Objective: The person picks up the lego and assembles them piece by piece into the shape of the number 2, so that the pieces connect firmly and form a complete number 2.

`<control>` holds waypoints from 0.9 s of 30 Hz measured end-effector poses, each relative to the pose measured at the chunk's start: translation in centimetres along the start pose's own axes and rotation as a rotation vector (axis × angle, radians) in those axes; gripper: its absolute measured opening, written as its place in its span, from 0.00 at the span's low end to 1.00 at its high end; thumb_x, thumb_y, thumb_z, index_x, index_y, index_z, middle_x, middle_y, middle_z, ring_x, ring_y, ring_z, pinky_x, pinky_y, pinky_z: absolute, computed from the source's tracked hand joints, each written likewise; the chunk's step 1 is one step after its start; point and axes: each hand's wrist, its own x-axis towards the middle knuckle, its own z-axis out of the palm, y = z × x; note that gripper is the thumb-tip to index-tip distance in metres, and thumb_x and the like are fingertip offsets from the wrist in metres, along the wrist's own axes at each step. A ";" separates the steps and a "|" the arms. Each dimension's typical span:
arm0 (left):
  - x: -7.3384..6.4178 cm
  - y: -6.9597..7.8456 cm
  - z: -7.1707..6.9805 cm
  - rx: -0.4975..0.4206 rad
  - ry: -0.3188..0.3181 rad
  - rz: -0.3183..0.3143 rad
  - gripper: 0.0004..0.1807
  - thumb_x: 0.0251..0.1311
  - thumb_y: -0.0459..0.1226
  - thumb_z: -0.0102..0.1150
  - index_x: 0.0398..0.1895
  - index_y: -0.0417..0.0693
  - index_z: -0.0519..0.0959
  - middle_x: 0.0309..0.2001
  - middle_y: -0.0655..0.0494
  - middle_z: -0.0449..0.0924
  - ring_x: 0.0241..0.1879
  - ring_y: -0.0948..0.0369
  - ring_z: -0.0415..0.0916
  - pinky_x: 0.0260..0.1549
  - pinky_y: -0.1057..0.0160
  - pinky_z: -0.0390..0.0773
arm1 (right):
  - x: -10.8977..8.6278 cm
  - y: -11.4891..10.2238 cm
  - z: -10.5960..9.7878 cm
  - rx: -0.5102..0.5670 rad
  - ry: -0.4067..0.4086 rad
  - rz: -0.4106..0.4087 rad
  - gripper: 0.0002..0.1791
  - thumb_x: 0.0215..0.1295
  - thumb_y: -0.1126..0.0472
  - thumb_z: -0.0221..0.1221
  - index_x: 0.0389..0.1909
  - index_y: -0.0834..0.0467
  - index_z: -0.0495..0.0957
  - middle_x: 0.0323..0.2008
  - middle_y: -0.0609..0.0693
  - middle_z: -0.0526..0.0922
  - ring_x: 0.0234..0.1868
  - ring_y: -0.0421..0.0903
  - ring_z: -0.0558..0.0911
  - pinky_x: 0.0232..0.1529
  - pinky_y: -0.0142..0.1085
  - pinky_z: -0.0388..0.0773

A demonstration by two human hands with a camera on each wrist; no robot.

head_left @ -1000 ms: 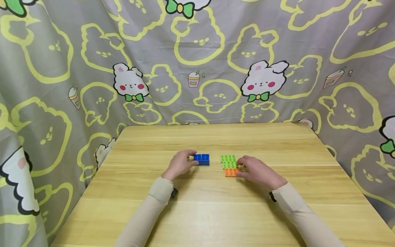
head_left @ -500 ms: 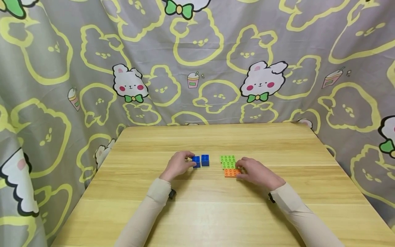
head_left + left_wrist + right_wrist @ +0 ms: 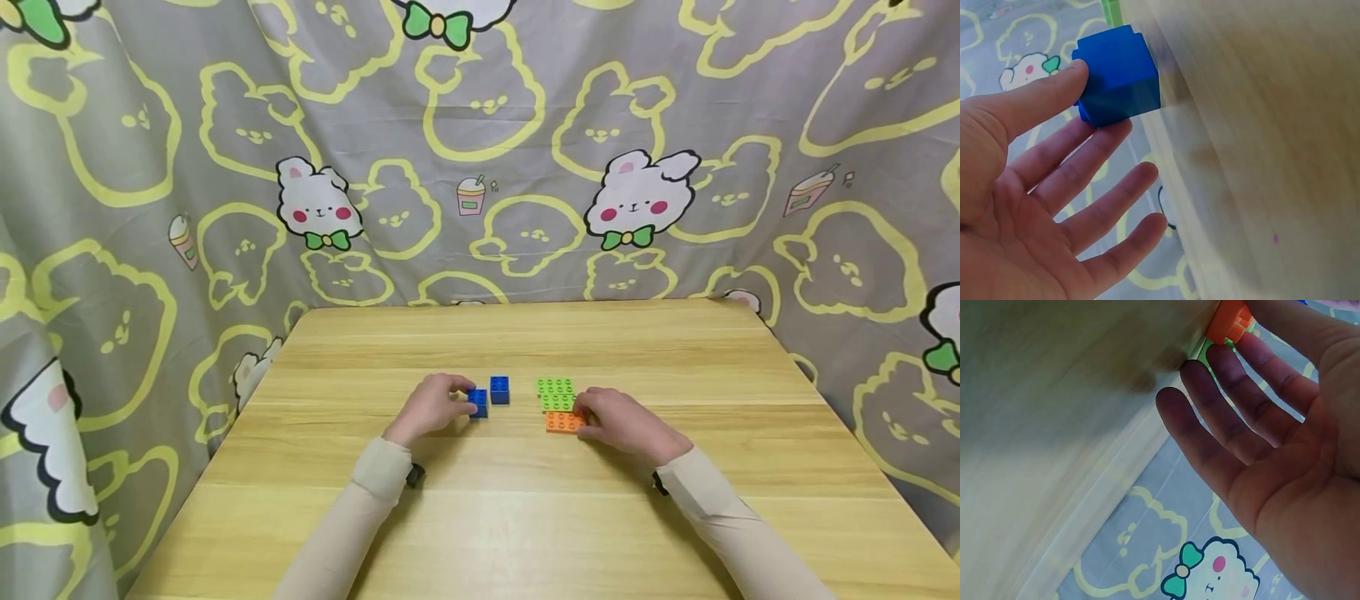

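Observation:
My left hand (image 3: pixel 435 407) pinches a blue building brick (image 3: pixel 477 404) between thumb and fingertips; in the left wrist view the remaining fingers (image 3: pixel 1119 197) spread away from it. A second blue building brick (image 3: pixel 499 390) stands just behind and to the right, apart from the held one. My right hand (image 3: pixel 626 423) holds the right end of a flat orange building brick (image 3: pixel 562 422) between thumb and fingers. Behind the orange brick lie two light green building bricks (image 3: pixel 555 387), in a close row with it. The right wrist view shows only part of the orange brick, by the thumb.
All the bricks are on a light wooden table (image 3: pixel 495 533). A grey curtain (image 3: pixel 420 108) with yellow outlines and rabbit faces hangs behind the table and along both sides.
The two blue bricks stood side by side touching; my left hand has drawn the left one away to the left and toward me. The right hand and its bricks have hardly moved.

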 end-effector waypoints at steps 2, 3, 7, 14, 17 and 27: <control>0.0 -0.1 0.1 -0.025 -0.016 0.005 0.18 0.63 0.40 0.70 0.56 0.47 0.85 0.57 0.50 0.84 0.61 0.46 0.77 0.61 0.42 0.75 | 0.0 -0.1 0.0 0.004 -0.007 -0.006 0.12 0.61 0.61 0.72 0.43 0.60 0.83 0.33 0.46 0.79 0.31 0.39 0.73 0.33 0.33 0.72; 0.0 -0.2 0.1 -0.040 -0.024 0.005 0.18 0.63 0.40 0.70 0.56 0.48 0.84 0.57 0.50 0.84 0.61 0.47 0.77 0.61 0.42 0.74 | 0.0 -0.1 0.0 0.008 -0.011 -0.006 0.12 0.61 0.61 0.72 0.44 0.60 0.83 0.33 0.46 0.79 0.31 0.40 0.73 0.33 0.33 0.72; 0.0 -0.4 0.4 -0.074 -0.047 0.030 0.18 0.63 0.41 0.71 0.55 0.49 0.85 0.57 0.52 0.84 0.61 0.48 0.77 0.63 0.43 0.73 | -0.1 -0.2 0.1 0.004 -0.017 -0.007 0.13 0.61 0.61 0.72 0.45 0.59 0.84 0.34 0.45 0.79 0.31 0.41 0.74 0.34 0.33 0.72; -0.3 -0.1 0.5 -0.096 -0.079 0.104 0.18 0.64 0.41 0.70 0.56 0.47 0.84 0.57 0.51 0.84 0.61 0.48 0.77 0.62 0.43 0.74 | -0.2 -0.4 0.1 -0.024 0.001 -0.003 0.13 0.60 0.60 0.73 0.44 0.58 0.84 0.34 0.45 0.78 0.32 0.40 0.73 0.35 0.33 0.71; -0.3 0.2 0.5 -0.105 -0.091 0.106 0.18 0.64 0.42 0.69 0.56 0.48 0.84 0.57 0.51 0.84 0.61 0.48 0.77 0.63 0.43 0.73 | -0.2 -0.4 0.2 -0.043 0.000 0.007 0.14 0.60 0.59 0.73 0.44 0.58 0.84 0.35 0.44 0.78 0.31 0.39 0.72 0.35 0.33 0.71; -0.3 0.7 1.5 -0.086 -0.124 0.121 0.19 0.65 0.44 0.68 0.56 0.48 0.84 0.56 0.51 0.84 0.60 0.49 0.77 0.60 0.44 0.76 | -0.2 -0.4 0.3 -0.063 -0.007 0.014 0.13 0.60 0.58 0.73 0.44 0.57 0.85 0.33 0.44 0.78 0.30 0.38 0.70 0.33 0.32 0.70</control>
